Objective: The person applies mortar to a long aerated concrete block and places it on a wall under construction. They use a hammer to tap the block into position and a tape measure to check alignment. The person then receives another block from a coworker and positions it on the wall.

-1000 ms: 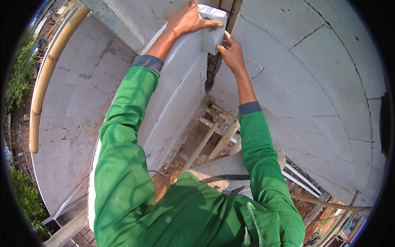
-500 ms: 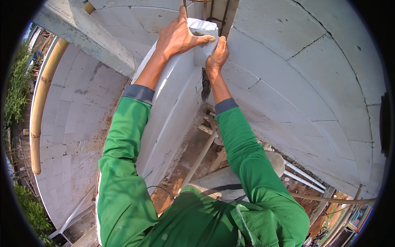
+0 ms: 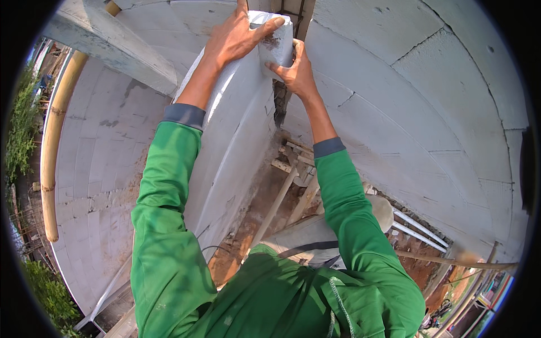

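A small white lightweight concrete block (image 3: 278, 50) sits at the end of the top of a white block wall (image 3: 234, 129), beside a gap with steel bars. My left hand (image 3: 232, 38) lies on its left side, the thumb reaching across its upper face and the fingers partly cut off by the picture's edge. From the right, my right hand (image 3: 296, 72) grips the block, thumb on the near face and fingers on the right side. A dark rough patch marks the block's near face. Where the block meets the wall is partly hidden by my hands.
Steel bars (image 3: 294, 10) stand in the gap behind the block. A tall block wall (image 3: 406, 112) rises on the right. A concrete beam (image 3: 112, 48) crosses at upper left, above a bamboo pole (image 3: 51, 158). Below are wooden poles (image 3: 276, 203) and white pipes (image 3: 420, 228).
My right hand has turned, its thumb now on the block's near face. My left thumb has moved up along the block, and more of the near face shows.
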Action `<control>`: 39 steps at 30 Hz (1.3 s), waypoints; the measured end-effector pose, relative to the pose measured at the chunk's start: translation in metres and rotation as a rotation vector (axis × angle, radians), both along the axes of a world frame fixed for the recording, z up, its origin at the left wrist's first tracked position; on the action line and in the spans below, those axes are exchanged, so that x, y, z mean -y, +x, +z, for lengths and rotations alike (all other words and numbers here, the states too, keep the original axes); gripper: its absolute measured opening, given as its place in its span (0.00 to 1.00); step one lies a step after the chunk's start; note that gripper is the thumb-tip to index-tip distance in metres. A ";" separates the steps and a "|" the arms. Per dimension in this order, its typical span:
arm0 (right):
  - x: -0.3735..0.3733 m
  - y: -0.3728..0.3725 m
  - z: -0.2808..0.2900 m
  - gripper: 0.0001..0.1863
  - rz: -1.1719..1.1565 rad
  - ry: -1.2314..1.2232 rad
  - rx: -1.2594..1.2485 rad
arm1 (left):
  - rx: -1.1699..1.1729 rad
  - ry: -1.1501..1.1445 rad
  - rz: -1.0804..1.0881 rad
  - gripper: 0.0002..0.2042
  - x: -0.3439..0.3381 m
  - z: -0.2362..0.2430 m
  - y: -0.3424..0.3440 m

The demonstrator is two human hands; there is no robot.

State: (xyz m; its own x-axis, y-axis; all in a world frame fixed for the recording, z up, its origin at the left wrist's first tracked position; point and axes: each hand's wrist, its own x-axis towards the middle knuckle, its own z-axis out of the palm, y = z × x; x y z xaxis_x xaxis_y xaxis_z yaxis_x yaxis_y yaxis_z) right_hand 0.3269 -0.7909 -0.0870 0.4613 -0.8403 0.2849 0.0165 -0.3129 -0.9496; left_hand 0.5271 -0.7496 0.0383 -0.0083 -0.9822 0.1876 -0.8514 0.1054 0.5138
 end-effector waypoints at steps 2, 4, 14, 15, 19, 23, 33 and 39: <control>0.006 -0.002 -0.003 0.41 0.063 0.088 -0.075 | -0.068 -0.179 0.357 0.45 -0.006 -0.019 -0.014; -0.012 -0.005 -0.023 0.41 0.000 0.161 0.174 | -0.032 -0.121 0.312 0.50 -0.006 -0.028 -0.003; -0.087 -0.118 -0.015 0.42 -0.379 0.190 0.214 | 0.103 -0.082 0.298 0.61 0.001 -0.030 -0.008; -0.098 -0.132 -0.005 0.41 -0.409 0.214 0.216 | 0.101 -0.093 0.306 0.61 0.002 -0.034 -0.001; -0.153 -0.201 0.046 0.43 -0.404 0.364 0.451 | 0.103 -0.097 0.311 0.59 -0.004 -0.022 0.000; -0.192 -0.295 0.070 0.37 -0.510 0.490 0.659 | 0.034 -0.043 0.280 0.56 0.007 -0.016 -0.019; -0.329 -0.510 0.038 0.31 -0.794 0.328 1.243 | 0.064 -0.175 0.166 0.51 0.053 -0.067 0.066; -0.419 -0.626 -0.037 0.31 -0.991 0.226 1.506 | 0.163 -0.207 0.294 0.47 0.056 -0.060 0.043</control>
